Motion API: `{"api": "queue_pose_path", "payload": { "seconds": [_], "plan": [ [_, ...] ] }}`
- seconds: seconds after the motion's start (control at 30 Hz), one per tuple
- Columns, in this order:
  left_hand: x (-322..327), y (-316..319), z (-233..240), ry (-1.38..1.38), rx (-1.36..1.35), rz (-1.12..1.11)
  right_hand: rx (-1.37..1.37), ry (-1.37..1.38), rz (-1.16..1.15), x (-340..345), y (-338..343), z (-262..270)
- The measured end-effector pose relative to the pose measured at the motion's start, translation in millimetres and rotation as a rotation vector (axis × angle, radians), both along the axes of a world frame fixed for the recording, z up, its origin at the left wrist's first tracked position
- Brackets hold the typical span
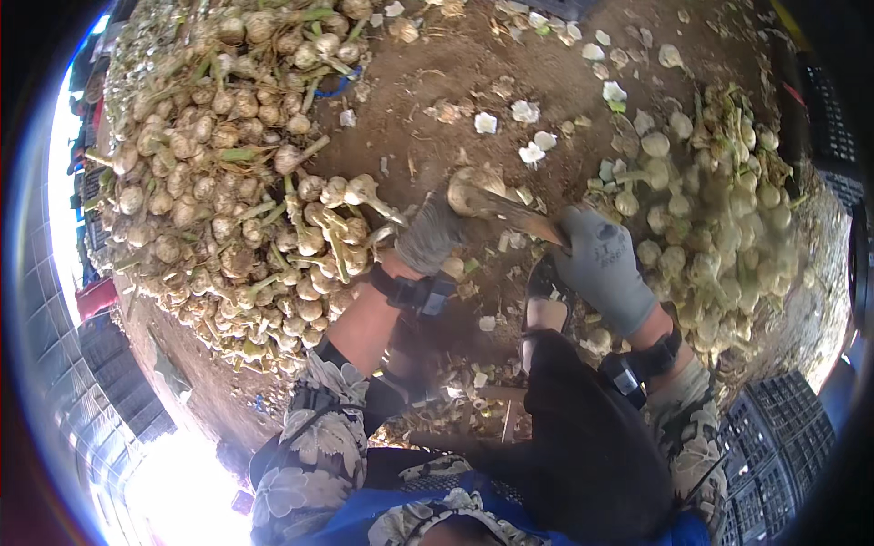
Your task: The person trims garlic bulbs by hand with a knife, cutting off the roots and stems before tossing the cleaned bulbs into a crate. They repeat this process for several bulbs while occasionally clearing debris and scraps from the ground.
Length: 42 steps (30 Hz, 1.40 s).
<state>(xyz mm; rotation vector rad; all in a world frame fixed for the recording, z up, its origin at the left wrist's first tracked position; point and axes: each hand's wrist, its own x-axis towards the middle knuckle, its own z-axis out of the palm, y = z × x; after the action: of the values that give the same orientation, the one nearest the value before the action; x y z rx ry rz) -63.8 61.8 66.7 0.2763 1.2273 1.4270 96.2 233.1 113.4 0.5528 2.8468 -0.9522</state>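
My left hand (431, 231), in a dirty grey glove, is shut on a large garlic bulb (474, 188) at the centre of the head view. My right hand (601, 263), in a cleaner grey glove, grips the wooden handle of a tool (526, 220). The tool reaches left to the bulb and seems to touch it; whether it has a blade I cannot tell. A large heap of garlic bulbs with stems (225, 170) lies left of my left hand. Another garlic pile (710, 232) lies right of my right hand.
White garlic peelings and cut pieces (485, 123) are scattered over the bare soil (410, 89). Dark plastic crates (778, 443) stand at the lower right, with more at the upper right (829, 116). A blue strap (339, 82) lies by the left heap. My sandalled foot (546, 310) is below the tool.
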Motion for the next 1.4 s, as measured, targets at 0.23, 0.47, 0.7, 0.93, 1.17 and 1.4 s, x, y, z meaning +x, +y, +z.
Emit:
{"api": "queue_pose_path", "payload": {
  "seconds": [0.23,0.47,0.7,0.93,1.17,1.4],
  "plan": [
    [47,-18,-45,0.29,0.078,0.024,-0.002,-0.091,0.043,-10,-10,9],
    [64,-11,-24,0.093,0.092,0.128,-0.011,-0.163,0.026,3,-8,-6],
    [68,-11,-11,0.336,-0.003,0.003,0.018,-0.13,0.078,15,-14,-47],
    [67,11,40,1.46,0.004,0.02,-0.409,-0.137,-0.236,49,4,-71],
    [84,-4,28,0.724,0.119,-0.061,-1.693,0.018,-0.51,17,-14,-27],
    [61,-2,43,0.04,0.068,-0.131,-1.105,-0.024,-0.414,16,8,-7]
  ]
}}
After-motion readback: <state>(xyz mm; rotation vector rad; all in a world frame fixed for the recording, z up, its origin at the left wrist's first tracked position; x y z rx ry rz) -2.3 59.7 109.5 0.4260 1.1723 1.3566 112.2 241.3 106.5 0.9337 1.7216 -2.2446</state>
